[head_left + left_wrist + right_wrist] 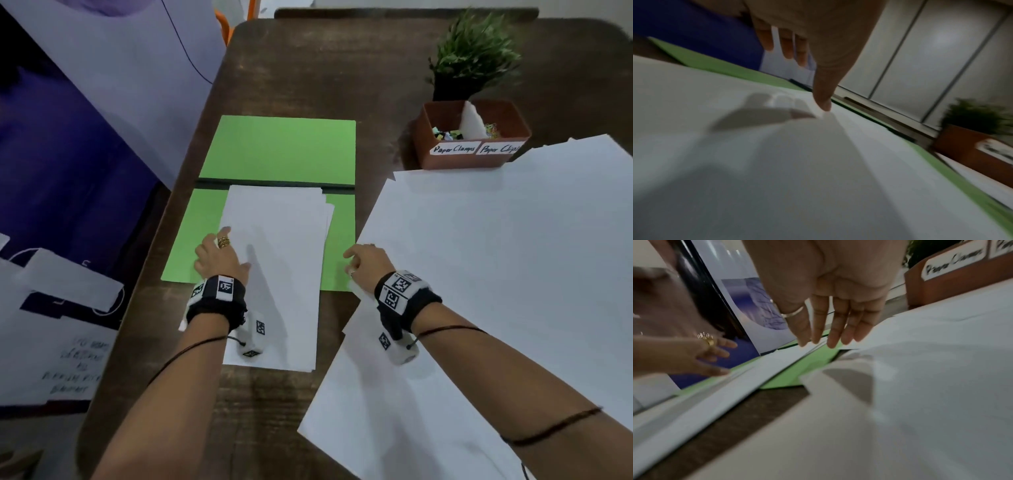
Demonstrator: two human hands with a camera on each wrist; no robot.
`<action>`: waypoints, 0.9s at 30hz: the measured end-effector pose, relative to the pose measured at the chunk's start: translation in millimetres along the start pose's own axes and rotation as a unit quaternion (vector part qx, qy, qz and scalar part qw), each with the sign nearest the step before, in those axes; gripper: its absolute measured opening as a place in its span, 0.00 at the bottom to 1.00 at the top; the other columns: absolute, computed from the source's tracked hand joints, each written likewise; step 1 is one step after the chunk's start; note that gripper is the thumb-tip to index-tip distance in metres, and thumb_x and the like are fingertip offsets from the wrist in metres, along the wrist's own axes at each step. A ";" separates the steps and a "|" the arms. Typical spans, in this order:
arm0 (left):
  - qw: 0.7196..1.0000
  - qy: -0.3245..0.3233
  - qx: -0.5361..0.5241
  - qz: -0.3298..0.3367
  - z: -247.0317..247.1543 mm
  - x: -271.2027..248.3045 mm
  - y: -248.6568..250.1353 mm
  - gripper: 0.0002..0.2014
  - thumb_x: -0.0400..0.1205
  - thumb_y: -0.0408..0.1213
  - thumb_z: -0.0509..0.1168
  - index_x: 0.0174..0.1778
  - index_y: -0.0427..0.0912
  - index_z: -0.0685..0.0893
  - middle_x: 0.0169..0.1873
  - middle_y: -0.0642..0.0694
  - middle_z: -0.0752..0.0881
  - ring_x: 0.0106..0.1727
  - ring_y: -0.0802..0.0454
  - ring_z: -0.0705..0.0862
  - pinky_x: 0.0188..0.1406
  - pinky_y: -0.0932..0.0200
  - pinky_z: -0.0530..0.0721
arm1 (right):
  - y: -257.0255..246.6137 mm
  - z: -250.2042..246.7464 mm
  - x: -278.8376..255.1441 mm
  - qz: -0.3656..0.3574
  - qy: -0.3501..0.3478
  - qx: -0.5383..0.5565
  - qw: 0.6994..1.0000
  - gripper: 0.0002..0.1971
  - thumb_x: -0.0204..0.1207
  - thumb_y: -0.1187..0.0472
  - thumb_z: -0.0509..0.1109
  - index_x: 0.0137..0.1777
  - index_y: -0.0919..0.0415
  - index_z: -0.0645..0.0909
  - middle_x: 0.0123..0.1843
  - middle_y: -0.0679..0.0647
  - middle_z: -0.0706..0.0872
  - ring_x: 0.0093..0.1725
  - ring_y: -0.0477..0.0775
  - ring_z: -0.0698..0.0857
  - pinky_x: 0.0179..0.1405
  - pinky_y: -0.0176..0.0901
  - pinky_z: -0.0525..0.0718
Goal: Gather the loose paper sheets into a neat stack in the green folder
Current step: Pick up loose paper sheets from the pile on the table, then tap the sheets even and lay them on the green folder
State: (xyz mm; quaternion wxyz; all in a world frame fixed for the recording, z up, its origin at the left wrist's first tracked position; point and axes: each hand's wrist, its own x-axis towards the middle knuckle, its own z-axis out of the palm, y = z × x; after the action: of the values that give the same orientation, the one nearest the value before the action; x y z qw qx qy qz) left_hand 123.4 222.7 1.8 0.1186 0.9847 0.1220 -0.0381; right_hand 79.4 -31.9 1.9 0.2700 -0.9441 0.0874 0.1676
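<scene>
Left hand (219,257): fingers straight, flat on sheet pile (277,260), pinning it in green folder (277,150).
Right hand (364,262): at 3 o'clock, fingers relaxed, holding nothing, likely squaring.

we see dark wood table (281,72). on it: open green folder (277,150), big white sheets (496,274) at right, brown clip box (469,161), potted plant (472,58) behind box.
</scene>
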 end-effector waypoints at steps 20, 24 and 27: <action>0.960 -0.243 -0.123 0.066 44.4 -137.3 148.5 0.25 0.73 0.47 0.74 0.61 0.39 0.78 0.59 0.44 0.83 0.61 0.48 0.81 0.54 0.62 0.76 | 129.0 -28.5 -102.3 0.171 -0.070 -0.055 0.981 0.46 0.79 0.42 0.62 0.83 0.62 0.36 0.84 0.59 0.35 0.83 0.61 0.37 0.81 0.47 0.47; 0.952 -0.220 -0.193 0.091 48.4 -144.6 160.3 0.27 0.74 0.39 0.74 0.67 0.36 0.76 0.63 0.40 0.82 0.64 0.45 0.80 0.63 0.58 0.76 | 140.9 -29.4 -107.8 0.137 -0.064 -0.007 0.988 0.40 0.82 0.48 0.61 0.83 0.60 0.39 0.84 0.55 0.36 0.83 0.58 0.37 0.81 0.46 0.44; 0.947 -0.209 -0.210 0.126 53.6 -151.7 168.2 0.36 0.76 0.35 0.72 0.78 0.37 0.64 0.70 0.39 0.76 0.71 0.44 0.75 0.69 0.59 0.71 | 148.5 -33.8 -109.4 0.117 -0.069 0.015 0.991 0.37 0.83 0.50 0.59 0.83 0.59 0.42 0.84 0.54 0.37 0.83 0.56 0.38 0.81 0.46 0.45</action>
State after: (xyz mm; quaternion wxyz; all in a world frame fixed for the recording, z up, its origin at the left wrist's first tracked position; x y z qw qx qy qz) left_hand 16.1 16.2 3.4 0.3492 0.9149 -0.0255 -0.2009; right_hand -51.1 -166.5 -2.7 0.2685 -0.9093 0.1808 0.2614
